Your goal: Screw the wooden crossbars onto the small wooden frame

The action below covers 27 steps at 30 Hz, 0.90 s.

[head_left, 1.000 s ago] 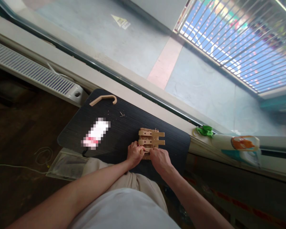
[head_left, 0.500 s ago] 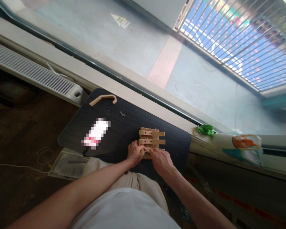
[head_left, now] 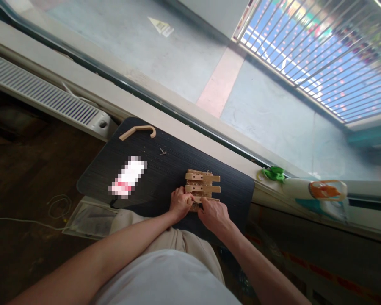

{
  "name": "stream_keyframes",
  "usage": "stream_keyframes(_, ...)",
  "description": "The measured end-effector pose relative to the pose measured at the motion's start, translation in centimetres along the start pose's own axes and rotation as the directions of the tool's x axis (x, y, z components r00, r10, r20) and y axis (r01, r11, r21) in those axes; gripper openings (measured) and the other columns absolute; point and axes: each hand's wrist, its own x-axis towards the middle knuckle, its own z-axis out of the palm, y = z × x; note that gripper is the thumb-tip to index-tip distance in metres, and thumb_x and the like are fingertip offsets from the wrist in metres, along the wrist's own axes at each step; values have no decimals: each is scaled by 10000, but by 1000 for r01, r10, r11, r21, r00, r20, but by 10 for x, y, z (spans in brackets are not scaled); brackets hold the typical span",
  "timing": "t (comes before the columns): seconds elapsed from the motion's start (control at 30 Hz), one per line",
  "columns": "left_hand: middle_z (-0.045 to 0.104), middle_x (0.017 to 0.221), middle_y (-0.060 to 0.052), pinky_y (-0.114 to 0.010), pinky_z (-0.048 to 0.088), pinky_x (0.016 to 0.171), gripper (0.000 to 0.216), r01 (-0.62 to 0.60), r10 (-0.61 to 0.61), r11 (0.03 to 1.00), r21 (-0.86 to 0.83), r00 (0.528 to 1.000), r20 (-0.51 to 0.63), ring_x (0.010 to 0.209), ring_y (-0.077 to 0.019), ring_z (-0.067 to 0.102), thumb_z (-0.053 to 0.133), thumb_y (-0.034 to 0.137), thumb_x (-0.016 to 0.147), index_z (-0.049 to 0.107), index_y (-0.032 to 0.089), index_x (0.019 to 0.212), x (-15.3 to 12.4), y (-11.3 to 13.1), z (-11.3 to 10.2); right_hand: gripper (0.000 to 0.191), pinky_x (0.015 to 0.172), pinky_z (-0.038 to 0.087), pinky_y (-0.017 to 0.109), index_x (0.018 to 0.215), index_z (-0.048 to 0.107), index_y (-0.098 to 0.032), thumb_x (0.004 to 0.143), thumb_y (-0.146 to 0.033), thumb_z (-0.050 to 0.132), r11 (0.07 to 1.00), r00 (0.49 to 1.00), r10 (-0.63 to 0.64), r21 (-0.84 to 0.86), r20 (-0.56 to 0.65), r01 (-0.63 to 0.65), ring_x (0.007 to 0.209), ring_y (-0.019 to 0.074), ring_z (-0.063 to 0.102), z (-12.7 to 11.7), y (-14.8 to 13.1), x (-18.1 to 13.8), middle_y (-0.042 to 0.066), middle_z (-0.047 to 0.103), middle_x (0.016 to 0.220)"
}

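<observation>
Slightly shifted leftward along the near slat, my right hand (head_left: 213, 215) now pinches something small against the wooden slat assembly (head_left: 202, 188); I cannot tell what. My left hand (head_left: 179, 204) stays clamped on its left end, on the black table (head_left: 165, 169).

We see pale, bare wood slats (head_left: 202, 188) with little holes, on a dark, matt, streaky table (head_left: 165, 169). The curved stick (head_left: 137, 131) is smooth wood too.
</observation>
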Motion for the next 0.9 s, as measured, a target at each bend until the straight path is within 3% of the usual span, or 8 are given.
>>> stream_keyframes(0.07, 505, 849, -33, -295, 321, 790, 197, -7, 7, 1000, 3, 1000, -3, 870, -173, 446, 485, 231, 765, 676, 254, 724, 0, 0, 0, 244, 664, 441, 265, 971, 581, -196, 824, -173, 387, 996, 996, -85, -29, -10, 85, 817, 184, 620, -8, -1, -3, 86, 661, 890)
stream_keyframes(0.2, 509, 846, -35, -301, 320, 797, 230, -7, 7, 1000, 4, 1000, -10, 864, -174, 448, 459, 215, 774, 677, 252, 713, 0, 0, 1, 298, 632, 442, 266, 923, 605, -183, 823, -88, 341, 984, 987, -163, -72, 2, 162, 785, 191, 626, -14, -10, -1, 92, 664, 842)
stream_keyframes(0.4, 511, 869, -33, -301, 317, 801, 186, 2, -2, 1000, 0, 1000, 14, 888, -176, 446, 499, 260, 765, 679, 254, 720, 0, 0, 0, 303, 608, 437, 265, 733, 648, -159, 824, -195, 362, 1000, 1000, -10, 23, -20, 11, 720, 197, 630, 2, -12, 9, 108, 673, 754)
stream_keyframes(0.53, 507, 884, -33, -298, 318, 805, 171, 24, -25, 1000, 12, 999, 39, 902, -178, 442, 513, 261, 758, 681, 251, 725, 0, 1, -2, 351, 642, 435, 268, 721, 650, -164, 831, -300, 346, 987, 994, 109, 115, 1, -108, 750, 197, 626, 6, -8, 8, 119, 673, 782)
stream_keyframes(0.7, 508, 866, -32, -298, 318, 801, 200, 2, -2, 1000, 3, 1000, 26, 885, -175, 446, 485, 249, 773, 680, 255, 732, 0, 2, -3, 211, 676, 429, 258, 871, 621, -185, 796, -242, 433, 998, 1000, 6, 57, -16, -6, 790, 183, 621, -9, -9, 0, 82, 675, 839)
stream_keyframes(0.9, 507, 867, -37, -301, 315, 805, 240, 0, 0, 1000, -8, 1000, 18, 884, -173, 445, 453, 224, 787, 681, 257, 721, -1, 1, -2, 288, 622, 439, 260, 856, 627, -174, 819, -96, 353, 995, 996, -78, -53, 43, 81, 774, 190, 630, -18, -13, 1, 94, 673, 816)
